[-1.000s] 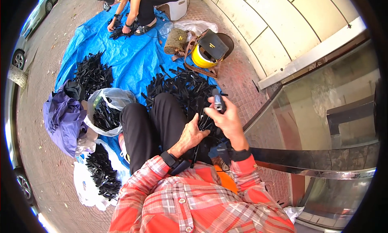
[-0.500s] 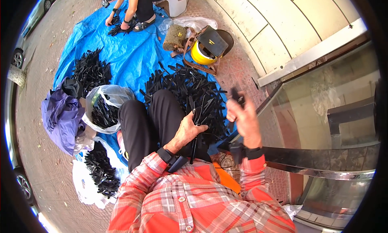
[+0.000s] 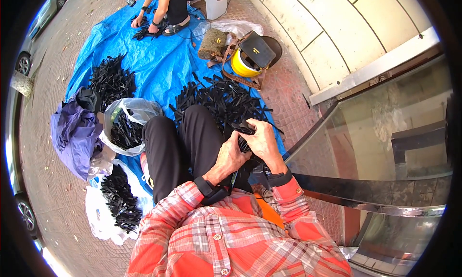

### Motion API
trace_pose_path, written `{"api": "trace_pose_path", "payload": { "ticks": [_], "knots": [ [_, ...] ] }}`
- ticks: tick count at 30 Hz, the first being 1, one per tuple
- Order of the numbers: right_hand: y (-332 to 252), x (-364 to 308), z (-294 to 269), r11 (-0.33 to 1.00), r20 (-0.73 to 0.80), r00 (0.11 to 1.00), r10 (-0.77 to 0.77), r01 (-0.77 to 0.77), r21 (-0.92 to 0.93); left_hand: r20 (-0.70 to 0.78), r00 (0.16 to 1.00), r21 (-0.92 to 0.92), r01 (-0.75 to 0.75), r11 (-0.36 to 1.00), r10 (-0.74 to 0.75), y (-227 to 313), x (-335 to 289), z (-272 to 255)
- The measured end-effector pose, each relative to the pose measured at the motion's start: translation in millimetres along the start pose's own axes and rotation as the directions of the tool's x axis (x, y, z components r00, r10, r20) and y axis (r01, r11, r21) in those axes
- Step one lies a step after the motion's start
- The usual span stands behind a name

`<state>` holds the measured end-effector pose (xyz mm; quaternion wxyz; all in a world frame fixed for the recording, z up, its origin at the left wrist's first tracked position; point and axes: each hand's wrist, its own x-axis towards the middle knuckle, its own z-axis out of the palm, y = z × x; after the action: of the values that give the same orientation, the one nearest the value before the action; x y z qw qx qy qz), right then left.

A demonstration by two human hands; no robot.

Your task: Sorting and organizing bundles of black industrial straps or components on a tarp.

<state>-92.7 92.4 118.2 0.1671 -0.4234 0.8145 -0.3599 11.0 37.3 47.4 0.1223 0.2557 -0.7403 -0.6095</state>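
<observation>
My left hand [image 3: 229, 158] and my right hand [image 3: 263, 142] are close together over my knees, both closed. Between their fingertips are black strips [image 3: 244, 128], flat and narrow; how many each hand grips I cannot make out. Below the left hand a dark strip hangs toward my lap. Right beyond my hands, a large loose pile of similar black strips [image 3: 211, 98] lies on a blue tarp [image 3: 156, 72].
Left of my knees stand a clear plastic bag [image 3: 136, 111] of strips, a purple cloth [image 3: 72, 137] and a white bag [image 3: 98, 219] under more strips. A yellow bucket [image 3: 240, 66] with a black bag stands ahead. A glass case [image 3: 370, 128] borders the right. Another person's hands [image 3: 147, 26] handle strips.
My right hand has come left and down to meet my left hand, bringing a dark piece with it. The left hand stays in nearly the same place.
</observation>
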Motion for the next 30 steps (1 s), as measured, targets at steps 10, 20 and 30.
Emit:
{"api": "trace_pose_path", "payload": {
  "ticks": [10,20,30],
  "knots": [
    [-6.5,9.1,-15.7,0.888,0.017,0.981,0.192,-0.181,0.424,0.013,0.999,-0.12,0.032,0.992,-0.031,-7.7,-0.6,-6.0],
    [-9.1,11.4,0.1,0.83,0.148,0.983,0.11,-0.173,0.531,-0.018,0.998,-0.053,-0.055,0.997,0.054,-15.7,-2.6,-0.7],
    [-15.8,7.2,-61.0,0.475,-0.194,0.956,0.222,0.068,0.877,0.465,0.872,-0.737,0.477,0.479,-0.153,-15.6,4.1,-31.9]
  ]
}}
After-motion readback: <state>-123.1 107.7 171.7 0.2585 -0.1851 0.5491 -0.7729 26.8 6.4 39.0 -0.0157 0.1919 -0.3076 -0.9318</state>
